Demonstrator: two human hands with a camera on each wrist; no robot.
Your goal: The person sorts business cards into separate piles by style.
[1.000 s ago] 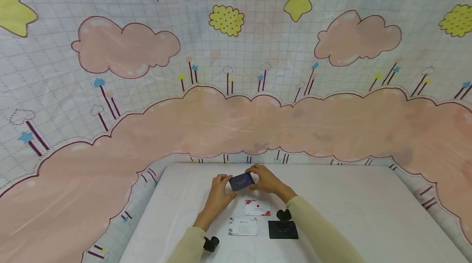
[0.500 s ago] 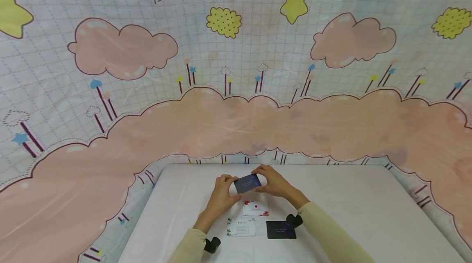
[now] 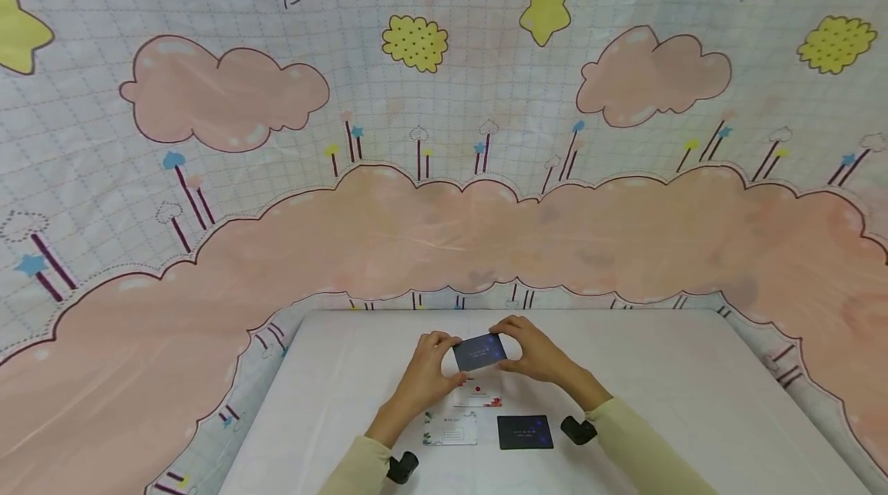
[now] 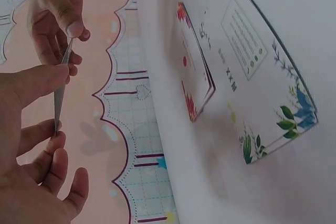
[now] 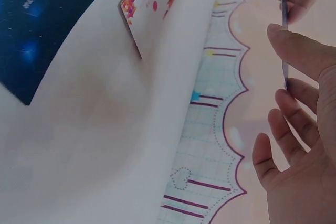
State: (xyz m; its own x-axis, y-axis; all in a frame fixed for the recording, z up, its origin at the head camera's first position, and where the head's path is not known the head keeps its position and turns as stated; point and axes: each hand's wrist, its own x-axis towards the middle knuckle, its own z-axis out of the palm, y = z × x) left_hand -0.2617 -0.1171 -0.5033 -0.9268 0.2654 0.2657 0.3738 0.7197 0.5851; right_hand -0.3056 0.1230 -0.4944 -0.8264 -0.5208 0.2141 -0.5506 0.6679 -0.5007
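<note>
A dark blue printed card (image 3: pixel 480 352) is held raised and slightly tilted between both hands. My left hand (image 3: pixel 426 372) pinches its left end between thumb and fingers, and my right hand (image 3: pixel 537 352) grips the right end the same way. In the left wrist view the held card (image 4: pixel 60 100) appears edge-on, thumb on one face and fingertips at its edge. Below it on the table lie a white card with red flowers (image 3: pixel 479 395), partly covered by the held card and left hand, a white card with green leaves (image 3: pixel 451 429) and another dark blue card (image 3: pixel 525 432).
The cards lie on a white-covered table (image 3: pixel 666 387). Behind it hangs a cloth backdrop (image 3: pixel 444 233) with clouds and stars. A black wrist device (image 3: pixel 579 430) sits by the right sleeve, another black device (image 3: pixel 402 468) by the left.
Both hands have carried the held card to the right and a little nearer. The right wrist device no longer overlaps the dark card on the table. The head view has turned slightly right.
</note>
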